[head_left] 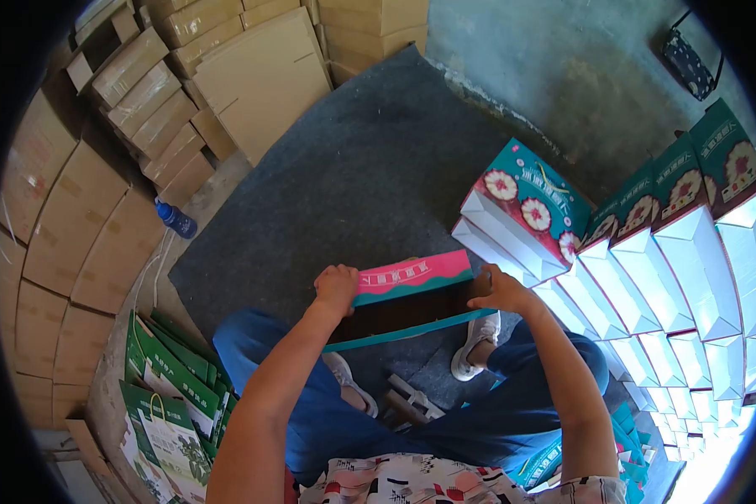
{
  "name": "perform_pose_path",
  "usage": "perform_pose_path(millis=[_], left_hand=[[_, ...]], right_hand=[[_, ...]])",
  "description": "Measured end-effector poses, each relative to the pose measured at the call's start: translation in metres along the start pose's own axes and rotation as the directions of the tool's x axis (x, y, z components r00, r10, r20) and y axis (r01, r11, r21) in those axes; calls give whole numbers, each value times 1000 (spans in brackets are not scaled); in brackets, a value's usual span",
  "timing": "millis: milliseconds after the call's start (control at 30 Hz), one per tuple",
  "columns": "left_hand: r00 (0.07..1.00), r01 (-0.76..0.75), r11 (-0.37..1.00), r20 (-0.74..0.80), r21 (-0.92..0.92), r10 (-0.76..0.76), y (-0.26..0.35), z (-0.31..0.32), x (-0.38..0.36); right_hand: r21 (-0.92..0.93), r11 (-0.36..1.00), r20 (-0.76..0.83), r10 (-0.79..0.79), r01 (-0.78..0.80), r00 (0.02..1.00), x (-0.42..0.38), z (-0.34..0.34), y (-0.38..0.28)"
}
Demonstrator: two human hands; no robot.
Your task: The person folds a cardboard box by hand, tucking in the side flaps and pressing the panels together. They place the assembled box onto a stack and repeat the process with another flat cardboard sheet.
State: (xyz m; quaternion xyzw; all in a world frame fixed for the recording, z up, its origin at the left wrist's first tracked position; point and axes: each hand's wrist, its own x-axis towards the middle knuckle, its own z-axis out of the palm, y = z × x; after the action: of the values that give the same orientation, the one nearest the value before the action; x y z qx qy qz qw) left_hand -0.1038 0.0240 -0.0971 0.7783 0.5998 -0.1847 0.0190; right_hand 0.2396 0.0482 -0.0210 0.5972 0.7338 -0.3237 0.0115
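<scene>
curled tight, my left grip (336,288) is closed on the left end of an open box (407,274), knuckles up, though its fingertips are hidden, so i cannot be sure how they press. at the other end my right grip (497,290) pinches the end wall, thumb along the inner side and fingers outside. the box lies between my two grips, ahead of me and between my knees (252,336), its opening turned up towards me. its inside is dark brown; the far panel is pink with white lettering and a wavy green border, and the near edge is teal. below are the dark mat (344,176) and my white shoes (475,353), the right one just beside the box. on my right, printed boxes (542,197) with fruit pictures are packed close together, their white faces showing. on my left, green bags (176,388) overlap in a pile, and past them a blue bottle (176,220) is by the mat's edge, near stacked cartons (84,227). farther ahead, flat cardboard (260,88) leans on more cartons, and a dark pouch (687,67) hangs against the wall (521,59).
</scene>
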Motion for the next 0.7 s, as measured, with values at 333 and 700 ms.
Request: perform_pose_path(millis=[333,700], left_hand=[[999,27,998,48,-59,-24,4,-14,-10],[944,320,866,53,-385,-325,-40,-70,-85]], right_hand=[[-123,990,333,-21,66,943,17,31,-12],[-84,995,233,-34,55,972,24,38,-9]])
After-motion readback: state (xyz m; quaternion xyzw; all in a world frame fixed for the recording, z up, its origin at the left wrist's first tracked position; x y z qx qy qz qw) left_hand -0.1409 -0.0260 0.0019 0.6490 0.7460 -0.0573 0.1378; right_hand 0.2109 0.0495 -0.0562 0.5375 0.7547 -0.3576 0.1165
